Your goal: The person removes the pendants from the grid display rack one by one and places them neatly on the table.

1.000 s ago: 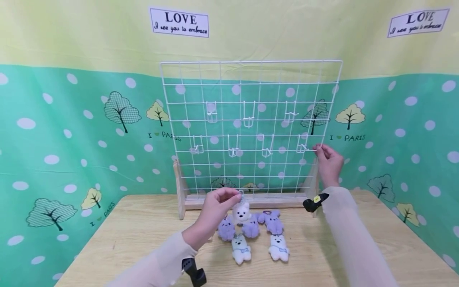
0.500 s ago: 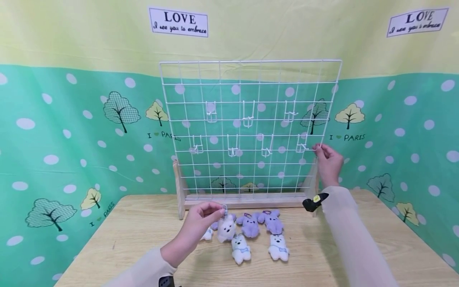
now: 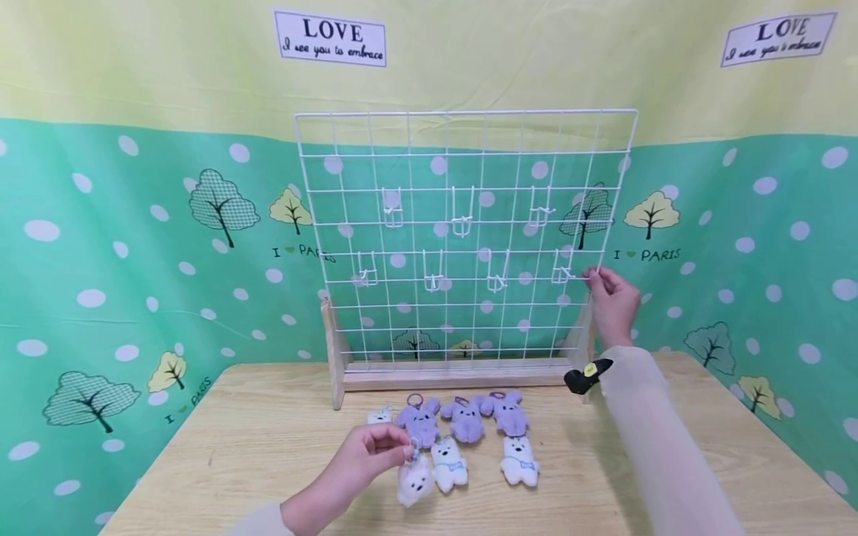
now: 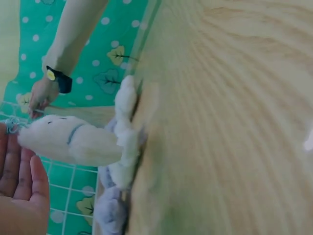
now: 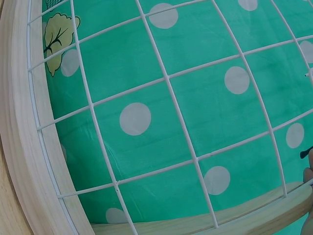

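Note:
My left hand [image 3: 358,465] pinches the ring of a white plush bear keychain [image 3: 415,482], which hangs from the fingertips. In the left wrist view this bear [image 4: 73,139] has a blue band round its neck; its feet overlap the plush toys behind. My right hand [image 3: 613,301] grips the right edge of a white wire grid rack [image 3: 467,112]; only fingertips show in the right wrist view. On the table lie three purple plush keychains [image 3: 418,426] in a row. Two white bear keychains [image 3: 450,469] lie nearer, and another white one [image 3: 379,417] is partly hidden behind my left hand.
Several white wire hooks [image 3: 462,221] hang on the grid in two rows, bare of toys. The rack stands on a wooden base [image 3: 442,381] at the back of the wooden table [image 3: 536,514]. A green and yellow printed cloth [image 3: 154,298] hangs behind.
My left hand has carried the white bear down, left and nearer to me, from in front of the purple toys, uncovering them. The right hand has stayed on the rack's edge.

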A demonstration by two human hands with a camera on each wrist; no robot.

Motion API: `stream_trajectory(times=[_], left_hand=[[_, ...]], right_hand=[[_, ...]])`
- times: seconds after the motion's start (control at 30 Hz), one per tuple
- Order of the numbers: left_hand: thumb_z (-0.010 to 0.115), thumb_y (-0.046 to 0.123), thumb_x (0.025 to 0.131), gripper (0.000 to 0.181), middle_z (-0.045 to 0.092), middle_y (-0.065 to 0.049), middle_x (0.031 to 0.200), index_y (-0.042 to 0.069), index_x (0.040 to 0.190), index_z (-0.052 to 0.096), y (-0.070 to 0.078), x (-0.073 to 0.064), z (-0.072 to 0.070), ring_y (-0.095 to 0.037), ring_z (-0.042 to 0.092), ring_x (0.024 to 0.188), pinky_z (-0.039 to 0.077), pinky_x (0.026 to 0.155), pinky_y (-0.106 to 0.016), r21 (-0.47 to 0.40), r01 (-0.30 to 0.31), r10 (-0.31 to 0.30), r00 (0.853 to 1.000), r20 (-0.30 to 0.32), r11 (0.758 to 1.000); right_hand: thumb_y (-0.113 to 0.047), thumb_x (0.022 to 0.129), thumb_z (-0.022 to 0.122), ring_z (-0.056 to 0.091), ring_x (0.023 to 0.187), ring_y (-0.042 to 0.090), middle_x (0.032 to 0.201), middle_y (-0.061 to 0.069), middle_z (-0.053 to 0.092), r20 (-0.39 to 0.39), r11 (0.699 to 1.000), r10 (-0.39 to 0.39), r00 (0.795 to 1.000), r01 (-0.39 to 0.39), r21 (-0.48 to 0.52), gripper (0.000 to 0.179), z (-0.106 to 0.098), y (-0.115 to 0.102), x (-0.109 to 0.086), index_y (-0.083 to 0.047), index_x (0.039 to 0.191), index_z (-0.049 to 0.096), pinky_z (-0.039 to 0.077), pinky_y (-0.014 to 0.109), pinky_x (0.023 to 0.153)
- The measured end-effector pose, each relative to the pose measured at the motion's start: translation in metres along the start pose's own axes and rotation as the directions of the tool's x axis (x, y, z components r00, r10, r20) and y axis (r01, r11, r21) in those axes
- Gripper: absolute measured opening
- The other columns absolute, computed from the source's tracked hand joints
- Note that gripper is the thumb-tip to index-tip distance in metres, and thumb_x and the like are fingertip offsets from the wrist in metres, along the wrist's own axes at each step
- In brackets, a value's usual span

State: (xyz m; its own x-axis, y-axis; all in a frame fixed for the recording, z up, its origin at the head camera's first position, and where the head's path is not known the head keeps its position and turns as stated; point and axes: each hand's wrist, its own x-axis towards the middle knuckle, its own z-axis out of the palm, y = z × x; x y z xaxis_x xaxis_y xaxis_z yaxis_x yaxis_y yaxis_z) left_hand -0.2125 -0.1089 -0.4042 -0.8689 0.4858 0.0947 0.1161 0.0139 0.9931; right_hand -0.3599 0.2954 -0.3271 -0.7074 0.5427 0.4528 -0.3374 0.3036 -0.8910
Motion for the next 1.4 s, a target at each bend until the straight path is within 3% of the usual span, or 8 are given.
stream_trajectory(times=[0.13,0.27,0.5,0.73,0.97,1.1,1.4], left_hand=[[0.064,0.009,0.088,0.023,0.066,0.003,0.091,-0.010,0.100,0.060,-0.009,-0.006,-0.001,-0.007,0.061,0.082,0.051,0.078,-0.021,0.010,0.022,-0.023,0.999,0.044,1.000],[0.064,0.009,0.087,0.023,0.066,0.000,0.092,-0.010,0.099,0.060,-0.018,-0.005,-0.004,-0.007,0.061,0.083,0.051,0.079,-0.021,0.049,0.030,-0.031,0.999,0.021,0.998],[0.064,0.008,0.086,0.022,0.067,-0.003,0.090,-0.009,0.100,0.061,-0.032,0.007,-0.014,-0.009,0.061,0.082,0.050,0.077,-0.021,0.077,0.067,-0.058,0.992,-0.114,0.995],[0.067,0.006,0.082,0.021,0.066,-0.004,0.083,-0.008,0.098,0.063,-0.043,0.021,-0.010,-0.013,0.059,0.079,0.051,0.073,-0.021,0.112,0.109,-0.076,0.960,-0.268,0.988],[0.068,0.004,0.081,0.018,0.064,-0.006,0.083,-0.006,0.095,0.064,-0.050,0.030,-0.002,-0.014,0.058,0.078,0.051,0.069,-0.019,0.154,0.114,-0.053,0.934,-0.353,0.982],[0.069,0.003,0.080,0.017,0.064,-0.007,0.085,-0.006,0.094,0.064,-0.053,0.032,0.001,-0.014,0.058,0.079,0.051,0.068,-0.019,0.166,0.110,-0.041,0.926,-0.374,0.980],[0.069,-0.002,0.078,0.015,0.065,-0.008,0.084,-0.006,0.092,0.065,-0.053,0.035,0.003,-0.014,0.060,0.079,0.051,0.069,-0.018,0.182,0.098,-0.025,0.931,-0.365,0.978]], right_hand=[[-0.031,0.093,0.057,0.064,0.100,0.007,0.115,0.005,0.067,-0.003,1.000,0.007,1.000,-0.007,0.006,0.035,0.001,-0.002,-0.001,-0.008,0.119,0.063,0.048,0.020,0.090],[-0.031,0.093,0.057,0.064,0.101,0.007,0.115,0.004,0.067,-0.002,1.000,0.012,1.000,-0.012,0.015,0.035,0.001,-0.003,0.000,-0.008,0.119,0.063,0.048,0.020,0.090],[-0.034,0.093,0.056,0.063,0.103,0.008,0.115,0.003,0.067,0.008,1.000,0.005,1.000,-0.005,0.003,0.036,-0.001,-0.003,0.000,-0.010,0.119,0.064,0.047,0.021,0.091],[-0.033,0.093,0.057,0.063,0.103,0.008,0.115,0.004,0.067,0.009,1.000,-0.009,1.000,0.009,0.010,0.036,0.000,-0.003,0.001,-0.009,0.119,0.064,0.048,0.019,0.090],[-0.032,0.093,0.057,0.063,0.102,0.008,0.115,0.004,0.067,0.006,1.000,0.001,1.000,-0.001,0.012,0.035,0.000,-0.002,-0.001,-0.009,0.118,0.064,0.048,0.019,0.090],[-0.033,0.093,0.057,0.063,0.103,0.008,0.115,0.004,0.067,0.005,1.000,-0.004,1.000,0.004,0.004,0.036,0.000,-0.002,-0.001,-0.009,0.118,0.064,0.048,0.020,0.090],[-0.034,0.093,0.057,0.063,0.103,0.008,0.115,0.004,0.067,0.003,1.000,-0.001,1.000,0.001,0.012,0.036,0.000,-0.002,-0.001,-0.009,0.118,0.064,0.048,0.019,0.090]])
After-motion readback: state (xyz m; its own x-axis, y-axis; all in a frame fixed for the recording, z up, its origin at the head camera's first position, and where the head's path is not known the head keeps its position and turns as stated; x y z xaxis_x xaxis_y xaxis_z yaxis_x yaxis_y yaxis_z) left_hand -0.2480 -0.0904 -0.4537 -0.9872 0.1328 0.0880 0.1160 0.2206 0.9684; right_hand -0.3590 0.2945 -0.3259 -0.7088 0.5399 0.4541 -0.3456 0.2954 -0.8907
